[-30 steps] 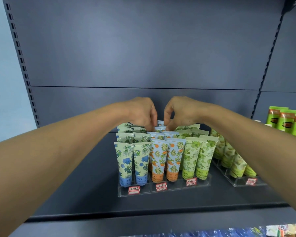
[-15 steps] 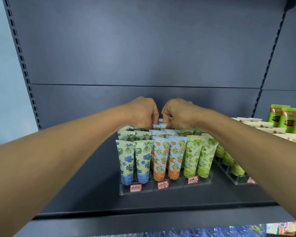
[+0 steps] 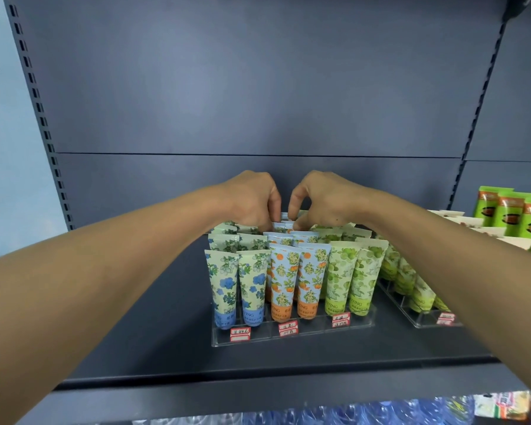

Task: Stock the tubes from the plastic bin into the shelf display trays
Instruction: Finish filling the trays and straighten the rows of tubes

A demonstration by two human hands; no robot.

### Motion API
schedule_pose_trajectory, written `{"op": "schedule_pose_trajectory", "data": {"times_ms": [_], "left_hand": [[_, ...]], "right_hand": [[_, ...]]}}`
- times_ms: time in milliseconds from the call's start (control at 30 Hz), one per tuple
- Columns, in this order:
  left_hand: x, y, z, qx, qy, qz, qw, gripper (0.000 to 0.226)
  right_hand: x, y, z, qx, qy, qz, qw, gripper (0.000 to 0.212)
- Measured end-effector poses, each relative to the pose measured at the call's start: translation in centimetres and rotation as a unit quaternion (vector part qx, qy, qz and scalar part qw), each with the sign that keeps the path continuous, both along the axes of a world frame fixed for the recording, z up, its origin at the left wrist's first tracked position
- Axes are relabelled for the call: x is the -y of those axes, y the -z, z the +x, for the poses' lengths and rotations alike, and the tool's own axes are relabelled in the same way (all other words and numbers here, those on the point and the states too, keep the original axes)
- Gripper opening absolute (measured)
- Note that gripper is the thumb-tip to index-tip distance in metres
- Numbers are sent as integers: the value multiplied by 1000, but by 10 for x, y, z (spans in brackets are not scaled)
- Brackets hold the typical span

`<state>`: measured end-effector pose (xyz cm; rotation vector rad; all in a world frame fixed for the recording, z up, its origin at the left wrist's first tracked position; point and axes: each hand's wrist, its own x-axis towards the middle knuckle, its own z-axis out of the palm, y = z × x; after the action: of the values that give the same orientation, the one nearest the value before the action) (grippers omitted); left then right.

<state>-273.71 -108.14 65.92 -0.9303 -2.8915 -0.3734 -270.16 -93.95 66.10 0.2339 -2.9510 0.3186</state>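
I am reaching both arms over the shelf (image 3: pixel 166 348) to the rear of the clear display tray (image 3: pixel 292 338), which is sitting near the middle of the shelf, closer to its front edge than to the back panel. My left hand (image 3: pixel 252 199) is curling its fingers down onto the top of the back tube (image 3: pixel 284 216) in the middle column, and my right hand (image 3: pixel 322 199) is meeting it from the other side, thumb and forefinger pinching the same crimped top. Both hands are nearly touching each other above that tube, knuckles up, and the fingertips themselves are partly hiding behind the tubes in front, so I cannot tell how deep the tube is sitting in its slot.

In the tray the tubes are standing cap down in three paired columns: blue-flower tubes (image 3: pixel 223 286) on the left, orange-fruit tubes (image 3: pixel 284 283) in the middle, green tubes (image 3: pixel 339 280) on the right. Red price labels (image 3: pixel 288 328) are sticking to the tray's front wall, one under each pair.

A second tray (image 3: pixel 423 322) of green tubes is sitting just beside the first, toward the right edge of the shelf, partly behind my right forearm. Bright green packs (image 3: pixel 509 216) are standing at the far right rear corner. Crinkled blue plastic (image 3: pixel 334 415) is showing, blurred, below the shelf's front edge.
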Motion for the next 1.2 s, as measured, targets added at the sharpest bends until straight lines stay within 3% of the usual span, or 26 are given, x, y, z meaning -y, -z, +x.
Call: {"op": "schedule_pose_trajectory", "data": {"times_ms": [100, 267, 533, 633, 1000, 1200], "left_hand": [[3, -5, 6, -6, -4, 33, 999, 12], [8, -11, 23, -4, 1, 87, 996, 8], [5, -7, 36, 14, -6, 6, 1000, 8], [1, -4, 34, 19, -12, -10, 1000, 10], [-3, 2, 32, -2, -25, -10, 1000, 23], [-3, 2, 33, -10, -21, -10, 1000, 12]], "right_hand": [[-7, -6, 7, -9, -9, -21, 1000, 6], [-12, -10, 18, -6, -26, -18, 999, 7], [-1, -3, 26, 3, -21, 52, 998, 19], [3, -2, 27, 10, -19, 56, 998, 14], [2, 5, 21, 1, -19, 66, 998, 14], [2, 7, 18, -4, -21, 58, 998, 9]]}}
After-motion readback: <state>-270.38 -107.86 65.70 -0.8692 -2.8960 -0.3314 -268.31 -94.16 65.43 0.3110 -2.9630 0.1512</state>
